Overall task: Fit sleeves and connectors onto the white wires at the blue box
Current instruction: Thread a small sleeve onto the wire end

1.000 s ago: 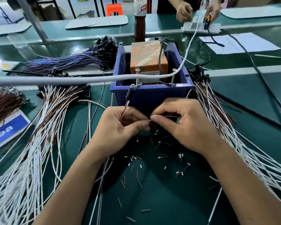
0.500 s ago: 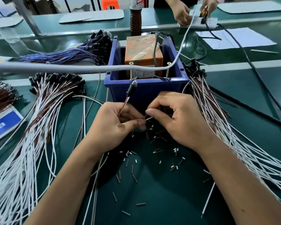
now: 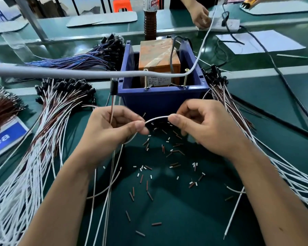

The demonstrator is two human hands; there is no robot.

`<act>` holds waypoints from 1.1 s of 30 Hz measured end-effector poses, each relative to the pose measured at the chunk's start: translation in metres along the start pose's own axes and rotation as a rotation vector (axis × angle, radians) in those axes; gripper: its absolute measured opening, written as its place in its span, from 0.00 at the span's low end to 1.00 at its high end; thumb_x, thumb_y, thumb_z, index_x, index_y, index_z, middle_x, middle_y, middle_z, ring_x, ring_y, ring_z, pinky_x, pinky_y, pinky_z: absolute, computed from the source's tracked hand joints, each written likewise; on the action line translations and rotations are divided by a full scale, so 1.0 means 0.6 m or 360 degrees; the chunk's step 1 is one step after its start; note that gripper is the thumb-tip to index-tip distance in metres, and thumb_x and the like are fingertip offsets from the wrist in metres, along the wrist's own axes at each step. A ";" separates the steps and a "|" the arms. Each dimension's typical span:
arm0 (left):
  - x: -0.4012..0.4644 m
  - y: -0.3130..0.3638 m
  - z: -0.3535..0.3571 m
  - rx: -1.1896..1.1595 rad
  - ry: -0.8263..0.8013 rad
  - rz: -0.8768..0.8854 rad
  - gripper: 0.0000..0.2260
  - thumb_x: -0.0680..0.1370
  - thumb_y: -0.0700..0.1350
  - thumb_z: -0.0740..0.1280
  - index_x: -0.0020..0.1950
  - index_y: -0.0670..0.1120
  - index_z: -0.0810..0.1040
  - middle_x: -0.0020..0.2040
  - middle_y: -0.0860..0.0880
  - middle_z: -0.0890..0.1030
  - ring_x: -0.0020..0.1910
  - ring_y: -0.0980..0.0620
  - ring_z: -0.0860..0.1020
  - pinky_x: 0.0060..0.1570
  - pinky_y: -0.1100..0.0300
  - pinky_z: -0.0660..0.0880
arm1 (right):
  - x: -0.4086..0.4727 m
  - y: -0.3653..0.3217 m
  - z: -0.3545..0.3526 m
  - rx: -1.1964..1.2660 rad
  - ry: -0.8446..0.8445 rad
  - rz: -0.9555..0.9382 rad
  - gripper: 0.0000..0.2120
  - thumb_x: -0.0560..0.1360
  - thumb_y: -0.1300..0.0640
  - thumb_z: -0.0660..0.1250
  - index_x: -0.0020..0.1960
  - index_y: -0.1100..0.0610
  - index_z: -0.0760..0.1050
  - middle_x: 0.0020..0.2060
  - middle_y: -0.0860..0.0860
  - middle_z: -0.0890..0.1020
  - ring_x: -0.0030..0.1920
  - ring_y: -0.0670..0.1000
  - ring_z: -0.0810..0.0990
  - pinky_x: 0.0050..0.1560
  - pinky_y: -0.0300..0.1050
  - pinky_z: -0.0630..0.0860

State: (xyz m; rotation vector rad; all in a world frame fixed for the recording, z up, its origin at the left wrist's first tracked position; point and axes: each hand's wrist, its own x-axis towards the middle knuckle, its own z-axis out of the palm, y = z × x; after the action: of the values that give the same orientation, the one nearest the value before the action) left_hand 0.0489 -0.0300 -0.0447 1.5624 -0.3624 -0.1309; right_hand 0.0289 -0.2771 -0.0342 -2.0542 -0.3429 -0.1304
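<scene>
- Since the earlier frame your hands have drawn apart, and a white wire [image 3: 156, 118] now arcs in the gap between them, in front of the blue box [image 3: 163, 100].
- Green bench [image 3: 176, 219]: the widest bare room lies near you, between your forearms; wire bundles close it in on both sides.
- Blue box: it stands just beyond your hands, holding an orange block [image 3: 158, 57] whose small label print is too fine to read. Two screws rise from its near rim, and a grey cable [image 3: 60, 73] crosses over that rim.
- White wire bundle [image 3: 25, 174]: fans out on your left, its black connectors [image 3: 68, 86] at the far end. A second bundle runs along your right.
- Blue card [image 3: 5, 139] at the left edge: only the letters "ea" show.
- Left hand [image 3: 110, 137]: thumb and forefinger pinch the white wire; a thin brown lead with a black connector [image 3: 113, 87] rises from the same grip.
- Right hand [image 3: 206, 125]: fingers curled, thumb pinching the wire's other end.
- Cut sleeves [image 3: 149, 174]: brown and white pieces scattered below your hands.
</scene>
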 end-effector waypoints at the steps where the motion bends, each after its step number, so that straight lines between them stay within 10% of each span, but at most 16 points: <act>1: 0.000 0.001 -0.002 -0.0057 0.0004 0.0000 0.04 0.71 0.39 0.77 0.41 0.42 0.83 0.38 0.39 0.86 0.22 0.59 0.67 0.24 0.70 0.62 | 0.000 0.002 -0.011 0.0054 -0.0057 0.0001 0.13 0.78 0.47 0.73 0.43 0.57 0.82 0.30 0.52 0.83 0.26 0.42 0.77 0.30 0.32 0.70; 9: -0.005 0.016 -0.003 -0.0270 -0.0294 -0.0085 0.04 0.72 0.39 0.75 0.40 0.46 0.83 0.59 0.37 0.84 0.22 0.61 0.58 0.24 0.66 0.53 | 0.001 0.008 -0.031 -0.0009 -0.0304 -0.0041 0.05 0.78 0.57 0.76 0.44 0.55 0.88 0.29 0.50 0.83 0.30 0.42 0.79 0.36 0.33 0.72; 19: 0.000 0.005 0.016 -0.0015 -0.0361 -0.0436 0.03 0.69 0.41 0.77 0.40 0.43 0.86 0.45 0.35 0.83 0.25 0.57 0.67 0.23 0.68 0.60 | 0.004 0.007 0.012 -0.0242 -0.0146 -0.0193 0.03 0.75 0.54 0.79 0.43 0.52 0.88 0.32 0.40 0.84 0.36 0.42 0.84 0.40 0.36 0.77; 33: -0.003 0.011 0.002 -0.0301 -0.0393 -0.0343 0.03 0.70 0.40 0.79 0.40 0.44 0.86 0.46 0.40 0.86 0.23 0.59 0.64 0.22 0.70 0.60 | 0.003 0.019 -0.042 0.0344 0.0024 0.0089 0.08 0.81 0.59 0.72 0.44 0.57 0.86 0.32 0.54 0.85 0.26 0.46 0.75 0.29 0.34 0.71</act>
State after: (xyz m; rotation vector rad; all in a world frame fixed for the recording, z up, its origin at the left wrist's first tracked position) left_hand 0.0460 -0.0306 -0.0388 1.3969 -0.3624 -0.5151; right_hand 0.0350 -0.3039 -0.0312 -1.8460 -0.2770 -0.0715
